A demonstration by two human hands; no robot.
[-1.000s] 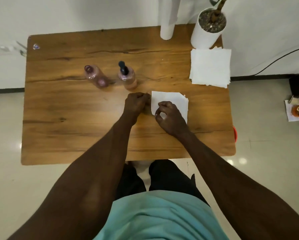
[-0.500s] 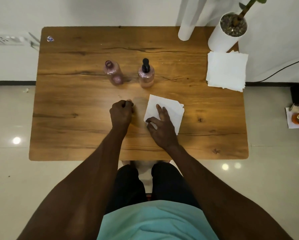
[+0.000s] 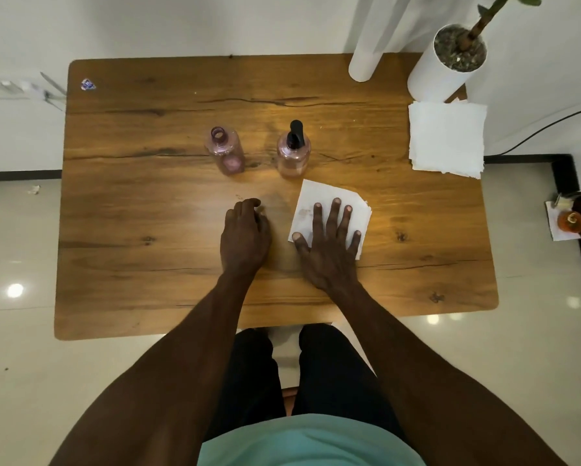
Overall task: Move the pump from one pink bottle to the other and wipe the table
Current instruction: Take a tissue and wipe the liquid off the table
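Observation:
Two pink bottles stand mid-table on the wooden table. The left bottle has an open neck and no pump. The right bottle carries the black pump. In front of it lies a white folded tissue with a faint stain. My right hand rests flat on the tissue with fingers spread. My left hand sits on the bare wood just left of the tissue, fingers curled under, holding nothing that I can see.
A stack of white tissues lies at the table's right rear. A white plant pot and a white tube stand at the back right corner. A small sticker marks the back left corner.
My right hand went from pinching the tissue to lying flat on it with fingers spread. The tissue has turned slightly. My left hand has drawn away from its edge.

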